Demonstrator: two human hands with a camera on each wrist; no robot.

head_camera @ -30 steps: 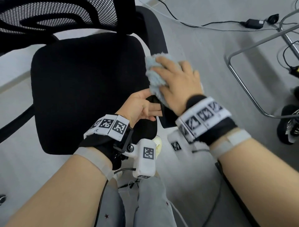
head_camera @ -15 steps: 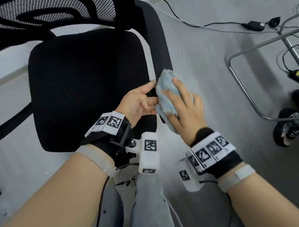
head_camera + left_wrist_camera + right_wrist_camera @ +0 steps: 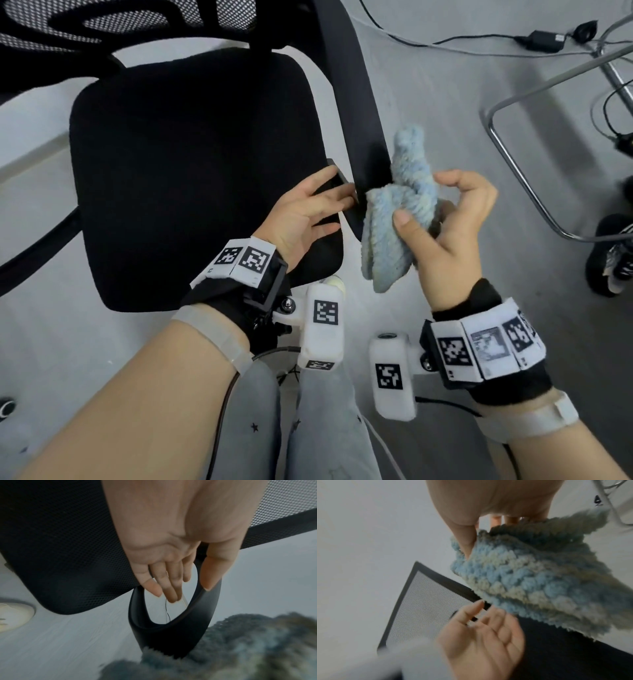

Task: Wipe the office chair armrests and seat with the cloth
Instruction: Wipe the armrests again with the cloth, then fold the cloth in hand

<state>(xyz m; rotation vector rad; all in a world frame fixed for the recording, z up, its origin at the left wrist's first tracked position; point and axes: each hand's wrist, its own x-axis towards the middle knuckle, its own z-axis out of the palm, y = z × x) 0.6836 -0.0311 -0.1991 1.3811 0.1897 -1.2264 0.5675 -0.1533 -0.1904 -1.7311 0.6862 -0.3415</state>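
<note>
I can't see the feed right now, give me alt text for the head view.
The right hand grips a fluffy blue cloth, lifted beside the front end of the chair's black armrest. The left hand, fingers straight, rests at the armrest's front end above the black seat.

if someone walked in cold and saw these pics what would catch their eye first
Probably the fluffy blue cloth, bunched in the right hand just off the front end of the chair's black armrest. Next, the left hand, fingers straight, resting at that armrest's front end beside the wide black seat. Both wrists carry bands of black-and-white markers.
</note>
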